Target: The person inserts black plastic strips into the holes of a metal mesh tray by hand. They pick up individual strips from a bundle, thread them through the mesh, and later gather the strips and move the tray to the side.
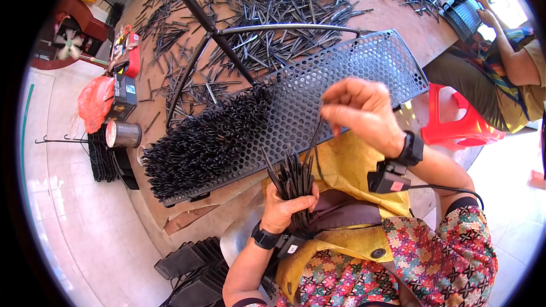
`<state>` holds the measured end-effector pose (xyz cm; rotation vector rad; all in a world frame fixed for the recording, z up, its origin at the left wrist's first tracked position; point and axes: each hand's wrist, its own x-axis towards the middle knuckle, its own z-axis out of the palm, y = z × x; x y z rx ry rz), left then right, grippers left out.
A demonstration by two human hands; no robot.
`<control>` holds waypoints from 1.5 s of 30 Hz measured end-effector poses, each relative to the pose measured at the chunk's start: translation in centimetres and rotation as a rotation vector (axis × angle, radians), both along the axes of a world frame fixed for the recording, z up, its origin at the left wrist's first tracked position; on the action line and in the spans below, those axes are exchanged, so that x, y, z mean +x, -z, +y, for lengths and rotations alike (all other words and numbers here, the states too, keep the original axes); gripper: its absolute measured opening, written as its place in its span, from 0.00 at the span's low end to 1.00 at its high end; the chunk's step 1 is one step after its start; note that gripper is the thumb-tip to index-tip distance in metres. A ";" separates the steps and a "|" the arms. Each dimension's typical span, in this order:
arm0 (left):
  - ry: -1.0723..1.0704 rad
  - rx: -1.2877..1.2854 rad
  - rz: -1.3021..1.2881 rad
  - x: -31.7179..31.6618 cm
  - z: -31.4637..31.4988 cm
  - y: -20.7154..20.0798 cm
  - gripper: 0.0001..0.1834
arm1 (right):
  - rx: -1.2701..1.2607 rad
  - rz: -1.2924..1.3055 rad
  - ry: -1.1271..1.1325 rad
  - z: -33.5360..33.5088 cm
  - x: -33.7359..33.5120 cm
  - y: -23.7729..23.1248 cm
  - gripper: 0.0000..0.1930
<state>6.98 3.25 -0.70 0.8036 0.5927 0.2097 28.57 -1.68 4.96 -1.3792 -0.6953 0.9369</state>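
Observation:
My left hand (283, 210) is closed around an upright bundle of thin black strips (294, 175), just past the near edge of a long perforated panel. Above and to the right of it, my right hand (364, 115) pinches a single dark strip (316, 131) that hangs down toward the bundle. The grey perforated panel (347, 71) lies slantwise on the table, full of round holes. Dense black tufts of strips (199, 142) stand up from its left part, while the holes on the right part are bare. Black curved metal rods (196, 0) rise behind the panel.
Loose black strips (278, 0) are heaped across the brown table (398, 14). A metal can (123, 135), a box (123, 96) and a red plastic bag (95, 102) stand at left. Dark racks (190, 273) lie below. At right, another person (500, 74) works near a red stool (455, 125).

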 end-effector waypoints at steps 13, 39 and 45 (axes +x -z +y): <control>-0.024 -0.050 0.004 -0.2 0.1 1.0 0.35 | 0.480 -0.968 0.240 6.2 1.8 1.7 0.08; -0.029 0.064 0.030 -0.1 -0.2 0.5 0.35 | -0.131 -1.158 -0.431 -5.3 -3.2 14.3 0.04; 0.012 0.096 0.043 -0.3 -0.4 0.6 0.34 | -0.471 -1.083 -0.573 -1.9 -4.4 15.9 0.07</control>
